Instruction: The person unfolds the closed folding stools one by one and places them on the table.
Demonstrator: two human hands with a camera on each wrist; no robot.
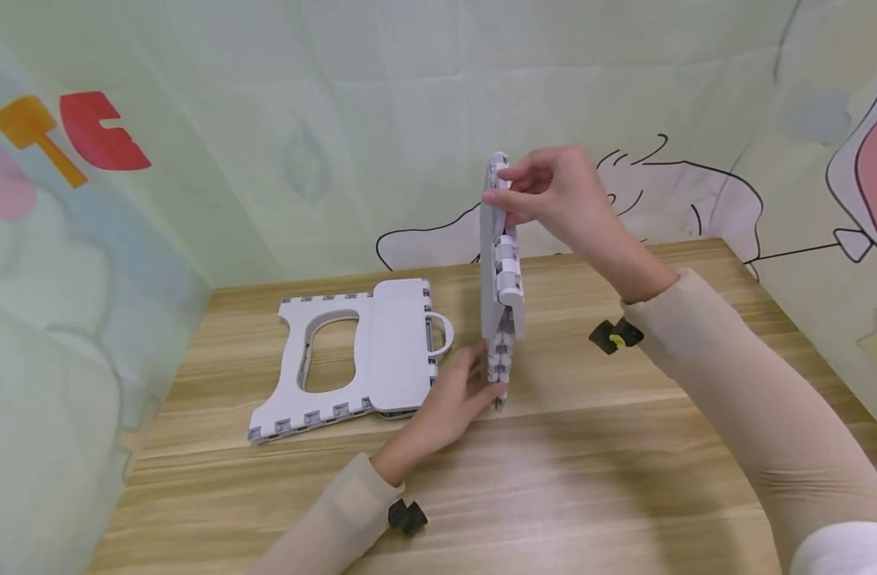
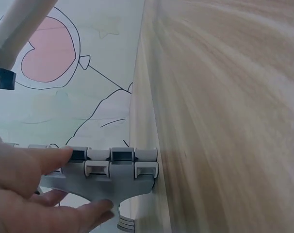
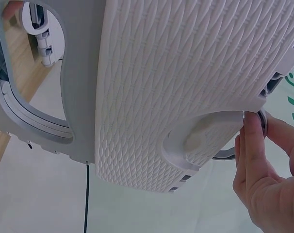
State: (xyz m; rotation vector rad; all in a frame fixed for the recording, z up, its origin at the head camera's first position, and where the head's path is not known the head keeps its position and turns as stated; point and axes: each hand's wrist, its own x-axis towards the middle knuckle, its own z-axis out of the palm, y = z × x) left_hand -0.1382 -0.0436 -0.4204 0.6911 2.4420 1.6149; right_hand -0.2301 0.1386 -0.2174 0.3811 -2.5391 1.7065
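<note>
A grey-white folding step stool [image 1: 490, 263], folded flat, stands on edge above the table, its narrow side towards me in the head view. My right hand [image 1: 564, 192] pinches its upper end; in the right wrist view the fingers [image 3: 253, 150] grip beside the handle loop. The woven-pattern panel [image 3: 152, 87] faces that camera. Low on the stool, my left hand [image 1: 453, 395] grips the leg end, with the thumb [image 2: 57, 158] across the hinged edge in the left wrist view. A second folding stool [image 1: 402, 343] lies folded flat on the table to the left, handle loop towards my left hand.
The wood-grain table [image 1: 625, 479] spreads under both hands. Behind it hangs a pale printed curtain [image 1: 381, 120] with cartoon outlines, close to the table's back edge. Black clips [image 1: 407, 517] sit at both wrists.
</note>
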